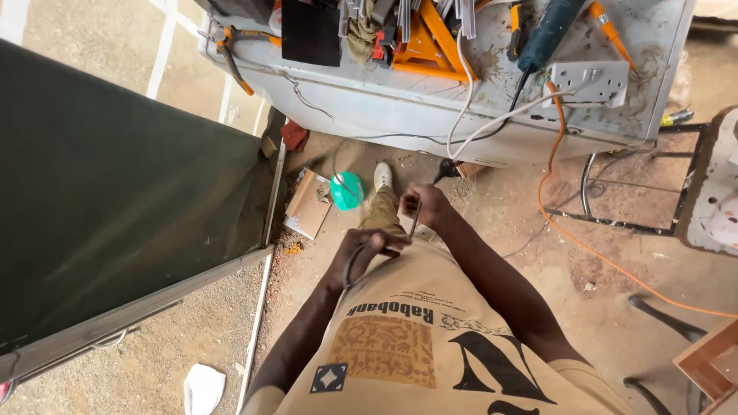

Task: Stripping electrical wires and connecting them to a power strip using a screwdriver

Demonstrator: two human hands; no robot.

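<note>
Gripping a thin, dark, flexible strip (415, 224) at waist height in front of the body, above the sandy floor (500, 230) and in line with the pale shoe (383, 175). Running from the right hand (427, 206) down to the left hand (369, 246), then curving out below the left fist in a loose bend. Looking narrow, matt and rubbery or wire-like; too slim to tell the material for certain.

Closing the left-hand fingers into a fist around the strip, knuckles upward. Curling the right-hand fingers around the upper end, pinching it against the palm. Both hands sitting close together with a short span between them.

Probably best keeping that short span straight and lightly tensioned, feeding it hand over hand rather than yanking, and avoiding sharp kinks where the strip leaves each fist. Also worth letting the loose end hang free instead of twisting around the wrist.

Lying just beyond the hands on the floor: a round green plastic tub (347, 190) beside a flat piece of brown cardboard (307, 204). Leaning at the left: a large dark green mesh panel in a grey metal frame (115, 192). Standing ahead: a scuffed grey metal workbench (430, 115) carrying tools and a white socket block (588, 83), with an orange cable (550, 192) trailing down across the floor.
</note>
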